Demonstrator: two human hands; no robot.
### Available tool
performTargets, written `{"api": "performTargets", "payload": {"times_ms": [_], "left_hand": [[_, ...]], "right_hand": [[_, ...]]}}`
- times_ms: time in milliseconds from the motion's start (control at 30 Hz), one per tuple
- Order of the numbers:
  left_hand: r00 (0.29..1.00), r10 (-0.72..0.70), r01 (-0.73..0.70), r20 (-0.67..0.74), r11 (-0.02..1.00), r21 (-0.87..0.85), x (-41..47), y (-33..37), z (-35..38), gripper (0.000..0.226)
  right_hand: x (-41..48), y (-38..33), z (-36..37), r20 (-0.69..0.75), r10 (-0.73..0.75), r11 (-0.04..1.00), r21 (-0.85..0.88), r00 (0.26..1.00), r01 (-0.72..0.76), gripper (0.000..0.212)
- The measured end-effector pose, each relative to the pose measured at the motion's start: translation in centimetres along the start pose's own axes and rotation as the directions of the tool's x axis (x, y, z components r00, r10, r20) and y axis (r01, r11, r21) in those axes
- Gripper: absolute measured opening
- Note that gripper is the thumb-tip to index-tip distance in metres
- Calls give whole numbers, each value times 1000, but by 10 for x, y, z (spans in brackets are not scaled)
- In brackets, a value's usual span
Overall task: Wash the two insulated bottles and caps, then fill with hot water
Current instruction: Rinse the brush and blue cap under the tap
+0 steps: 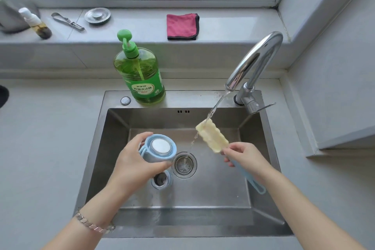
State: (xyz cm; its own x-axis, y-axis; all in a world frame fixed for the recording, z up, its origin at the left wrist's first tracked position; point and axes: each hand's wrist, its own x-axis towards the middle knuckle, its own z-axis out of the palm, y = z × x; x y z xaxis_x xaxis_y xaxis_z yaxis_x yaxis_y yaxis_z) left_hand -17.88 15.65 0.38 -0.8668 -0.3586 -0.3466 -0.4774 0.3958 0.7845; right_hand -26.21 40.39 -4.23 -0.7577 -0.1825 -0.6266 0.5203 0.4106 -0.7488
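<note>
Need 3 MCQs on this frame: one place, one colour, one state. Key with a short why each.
1. Where is the folded cloth?
A. in the sink
B. on the windowsill
C. draped over the tap

2. What colour is the soap bottle?
A. green
B. red
C. white

3. What is the tap doing?
A. it is off
B. running onto the sponge brush
C. running into a bowl

Key:
1 B, the cloth lies flat on the sill below the window.
2 A, both its liquid and its pump are green.
3 B, the stream lands on the sponge, which the right hand holds by the handle; the left hand holds the cap aside.
</note>
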Motion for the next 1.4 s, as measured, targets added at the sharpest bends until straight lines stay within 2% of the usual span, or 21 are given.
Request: {"api": "performTargets", "payload": {"times_ms": [100,167,267,367,500,600,733,800,900,933,1000,1067,1100,1200,1300,1333,1400], "left_hand": [[1000,-16,15,-19,999,-28,-9,-9,-11,69],[999,-17,15,-36,999,-45,-15,-14,-18,67],[999,-4,2,-46,999,-52,-23,-19,-26,62],[999,-17,14,-49,998,-67,-28,-23,-29,61],[998,-42,39,-43,996,-81,-30,-30,-26,67],[998,-51,47,-44,995,-87,-30,-33,-23,70],[998,-56,52,-43,995,-89,-27,-33,-24,71],[998,-60,57,-37,994,-89,-26,-33,-23,71],[998,-57,55,-18,994,-90,-24,-32,-21,68],[999,-52,51,-11,995,-87,-23,-31,-20,65],[999,-47,47,6,996,-79,-20,-31,-18,63],[999,-49,50,14,996,-74,-17,-31,-16,62],[999,-48,50,19,996,-72,-16,-31,-16,61],[999,-42,43,23,997,-66,-13,-29,-14,60],[999,-33,35,28,997,-64,-10,-28,-14,59],[999,-34,36,29,997,-62,-10,-29,-14,59],[998,-45,46,32,997,-57,-9,-31,-13,60]], "right_hand": [[3,-13,21,0,-2,996,87,1000,2,6],[7,-20,30,-18,-16,994,106,1000,18,18],[8,-26,34,48,-64,992,114,997,59,31],[7,-29,32,58,-130,991,26,990,129,15],[15,-36,31,24,-144,978,-151,989,146,10],[18,-44,34,47,-110,991,-75,993,113,26],[22,-59,38,182,-90,996,27,979,86,47],[26,-61,38,218,-120,993,16,968,119,44],[26,-60,40,174,-158,975,-127,972,181,9],[25,-61,41,161,-214,947,-206,963,245,17],[29,-61,45,182,-359,825,-398,915,402,38],[32,-61,45,211,-404,724,-521,890,452,56],[34,-59,43,205,-386,702,-567,899,431,57],[33,-61,41,132,-281,733,-610,951,302,12],[26,-68,40,109,-304,631,-721,946,286,42],[24,-69,39,109,-332,609,-734,937,301,43],[21,-67,36,135,-380,678,-632,915,374,32]]}}
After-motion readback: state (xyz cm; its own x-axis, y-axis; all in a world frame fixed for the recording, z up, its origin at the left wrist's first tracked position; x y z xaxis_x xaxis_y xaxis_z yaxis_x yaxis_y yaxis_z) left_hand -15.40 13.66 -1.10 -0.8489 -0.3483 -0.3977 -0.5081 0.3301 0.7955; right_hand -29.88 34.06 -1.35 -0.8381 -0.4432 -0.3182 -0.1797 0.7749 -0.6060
